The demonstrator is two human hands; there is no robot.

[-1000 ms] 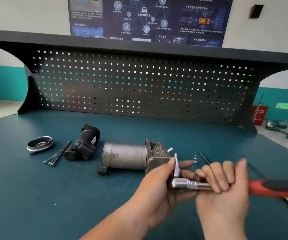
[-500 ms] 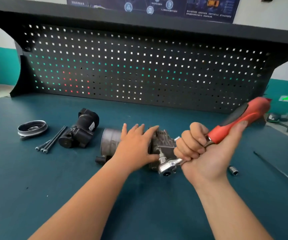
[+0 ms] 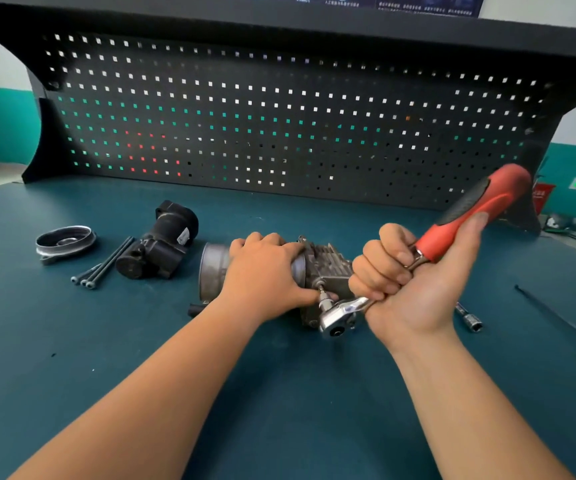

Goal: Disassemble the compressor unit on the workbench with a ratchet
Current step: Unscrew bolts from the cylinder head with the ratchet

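The grey metal compressor unit [image 3: 331,268] lies on its side in the middle of the teal workbench [image 3: 141,341]. My left hand [image 3: 265,271] lies over its cylindrical body, fingers wrapped across the top, thumb by the ratchet's bit. My right hand [image 3: 407,282] grips the metal shank of the ratchet [image 3: 480,206], whose red and black handle points up and to the right. The chrome ratchet head [image 3: 338,315] sits at the compressor's near face, its bit on a bolt there.
Left of the compressor lie a black housing part [image 3: 161,244], three long bolts [image 3: 102,266] and a round metal cover [image 3: 64,239]. A loose socket [image 3: 470,318] and a thin long tool [image 3: 563,320] lie to the right. A black pegboard [image 3: 279,116] closes the back.
A second ago both hands held the ratchet in front of the compressor. Since then my left hand has gone onto the compressor body and the ratchet head has been set on its bolt.
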